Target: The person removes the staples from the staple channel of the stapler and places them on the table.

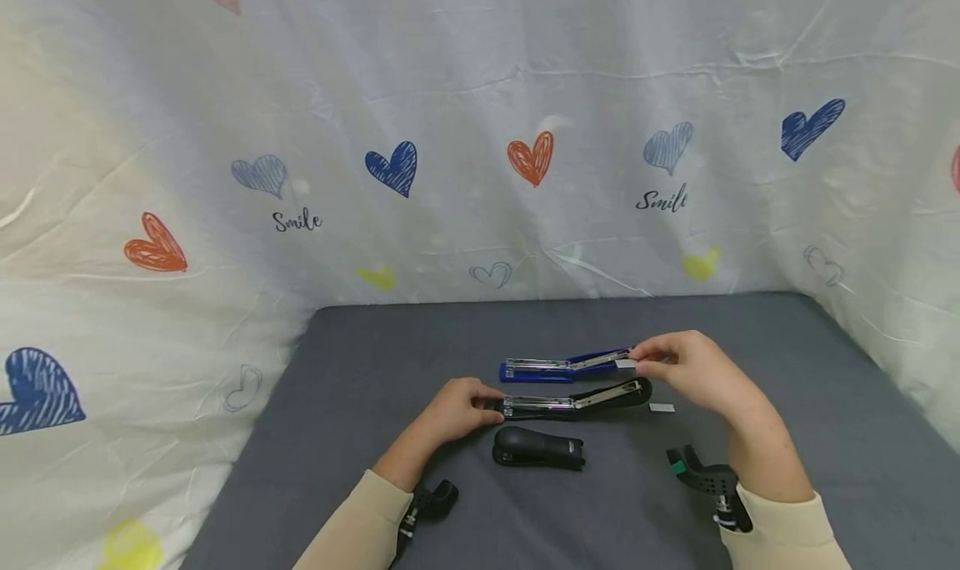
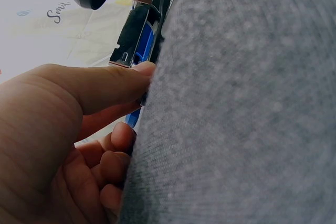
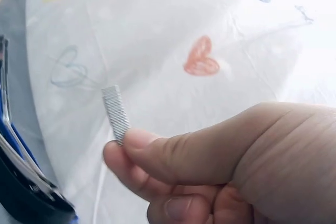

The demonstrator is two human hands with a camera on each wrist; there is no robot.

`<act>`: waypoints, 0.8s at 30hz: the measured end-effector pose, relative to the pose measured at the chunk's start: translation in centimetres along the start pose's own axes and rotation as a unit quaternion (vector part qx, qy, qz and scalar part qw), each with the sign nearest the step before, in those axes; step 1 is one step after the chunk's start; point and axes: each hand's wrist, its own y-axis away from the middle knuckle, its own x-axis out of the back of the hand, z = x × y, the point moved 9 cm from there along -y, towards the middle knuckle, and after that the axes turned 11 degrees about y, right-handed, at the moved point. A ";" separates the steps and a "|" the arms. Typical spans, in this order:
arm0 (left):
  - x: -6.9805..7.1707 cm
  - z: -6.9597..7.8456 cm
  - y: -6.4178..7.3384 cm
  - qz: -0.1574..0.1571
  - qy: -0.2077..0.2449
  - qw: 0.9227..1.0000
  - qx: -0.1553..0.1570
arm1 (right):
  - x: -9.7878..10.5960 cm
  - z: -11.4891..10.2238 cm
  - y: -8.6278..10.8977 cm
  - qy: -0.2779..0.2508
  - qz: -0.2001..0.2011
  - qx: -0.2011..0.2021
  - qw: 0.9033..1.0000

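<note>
My right hand [image 1: 693,374] pinches a short strip of silver staples [image 3: 116,111] between thumb and forefinger, its free end sticking out past the fingertips. In the head view that strip overlaps the raised end of a blue stapler [image 1: 534,377], which lies opened out on the table. Just nearer to me, a black stapler [image 1: 633,395] also lies opened, its metal channel showing. Its left end is between the thumb and fingers of my left hand [image 1: 452,412], which rests at the tabletop. In the left wrist view, the left thumb presses by the channel's end.
A second black stapler [image 1: 536,448], closed, lies in front of the opened ones. Another staple strip [image 1: 662,407] lies on the grey tabletop [image 1: 390,345], right of the opened black stapler. A white curtain [image 1: 450,237] with printed hearts hangs behind and at the sides.
</note>
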 end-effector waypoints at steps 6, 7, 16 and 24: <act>0.1 -0.2 0.1 0.001 0.000 1.000 0.000 | 0.7 1.3 0.5 0.006 -0.015 -0.011 1.000; 0.1 -0.3 0.1 0.001 0.001 1.000 0.001 | 0.8 1.5 0.7 0.005 -0.015 -0.014 1.000; 0.0 -0.4 0.0 0.001 0.005 1.000 0.002 | 2.1 5.3 1.6 0.007 -0.015 -0.054 0.998; 0.1 -0.3 0.1 0.001 0.006 1.000 0.007 | 1.1 10.0 1.9 -0.026 -0.050 -0.086 0.995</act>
